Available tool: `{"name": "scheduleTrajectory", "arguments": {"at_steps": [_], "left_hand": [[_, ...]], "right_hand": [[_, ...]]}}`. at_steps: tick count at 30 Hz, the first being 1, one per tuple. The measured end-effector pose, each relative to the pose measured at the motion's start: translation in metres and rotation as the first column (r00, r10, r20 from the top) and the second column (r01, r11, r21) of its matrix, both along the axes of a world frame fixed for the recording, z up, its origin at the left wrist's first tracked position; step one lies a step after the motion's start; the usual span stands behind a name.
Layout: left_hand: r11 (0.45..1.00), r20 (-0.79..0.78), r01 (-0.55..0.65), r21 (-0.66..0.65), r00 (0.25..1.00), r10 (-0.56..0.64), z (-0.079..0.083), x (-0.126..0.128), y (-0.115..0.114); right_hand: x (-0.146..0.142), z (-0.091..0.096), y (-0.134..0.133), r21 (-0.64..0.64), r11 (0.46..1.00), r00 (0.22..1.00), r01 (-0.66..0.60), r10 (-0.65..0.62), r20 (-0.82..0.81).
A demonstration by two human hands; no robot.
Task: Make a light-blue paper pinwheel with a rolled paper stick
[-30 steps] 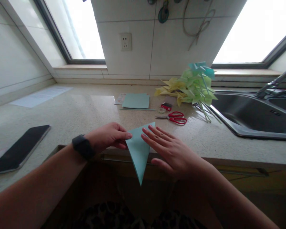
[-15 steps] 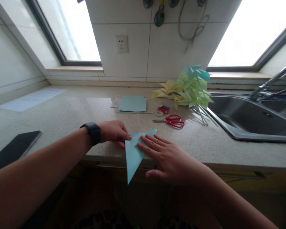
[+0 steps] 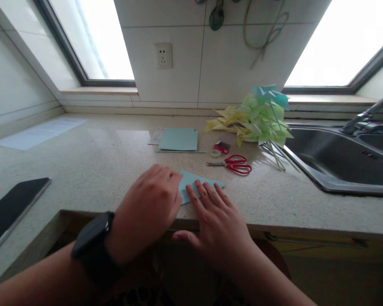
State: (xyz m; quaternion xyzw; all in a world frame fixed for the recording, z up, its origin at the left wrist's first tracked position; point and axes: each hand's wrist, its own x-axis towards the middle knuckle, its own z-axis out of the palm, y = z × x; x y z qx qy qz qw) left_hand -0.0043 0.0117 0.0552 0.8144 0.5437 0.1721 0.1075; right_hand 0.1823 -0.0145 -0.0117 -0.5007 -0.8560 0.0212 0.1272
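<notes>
A folded sheet of light blue paper [image 3: 190, 177] lies near the counter's front edge, with one point reaching to the right. My left hand [image 3: 148, 204], with a dark watch at the wrist, is closed at the paper's left side; its fingertips are partly hidden. My right hand [image 3: 218, 223] lies flat on the paper with fingers spread and thumb out to the left. Beyond the hands rest red-handled scissors [image 3: 238, 165], a roll of clear tape [image 3: 214, 153] and a small red and black box [image 3: 222, 147].
Blue paper squares [image 3: 178, 139] are stacked behind, with a thin stick [image 3: 181, 151] before them. Paper pinwheels [image 3: 258, 117] lie beside the steel sink [image 3: 325, 157]. On the left are a dark phone-like slab [image 3: 15, 204] and white sheets [image 3: 38, 134].
The paper has turned, its long point moving from the counter's front edge round to the right. My left hand has come nearer and curled; my right hand still presses flat.
</notes>
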Motion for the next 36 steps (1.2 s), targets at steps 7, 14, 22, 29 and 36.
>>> {"name": "scheduleTrajectory", "arguments": {"at_steps": [7, 14, 22, 29, 36], "left_hand": [[0.916, -0.407, 0.285, 0.282, 0.900, -0.155, -0.060, 0.004, -0.048], [0.900, -0.455, 0.246, 0.359, 0.888, -0.061, -0.061, 0.003, -0.050], [0.872, -0.549, 0.311, 0.378, 0.834, -0.059, -0.067, -0.003, -0.053], [0.839, -0.575, 0.321, 0.439, 0.818, -0.012, -0.063, -0.020, -0.059], [0.844, -0.622, 0.355, 0.402, 0.782, -0.033, -0.058, -0.045, -0.068]], "right_hand": [[-0.007, -0.004, -0.002, 0.067, 0.996, 0.998, 0.056, -0.055, -0.026], [-0.002, -0.002, -0.002, 0.080, 0.996, 0.999, 0.034, -0.036, 0.028], [0.030, -0.001, -0.005, 0.132, 0.991, 0.991, 0.036, -0.052, 0.121], [0.058, -0.001, -0.010, 0.171, 0.985, 0.983, 0.030, -0.060, 0.175], [0.060, -0.008, -0.010, 0.211, 0.977, 0.985, 0.016, -0.052, 0.166]]}}
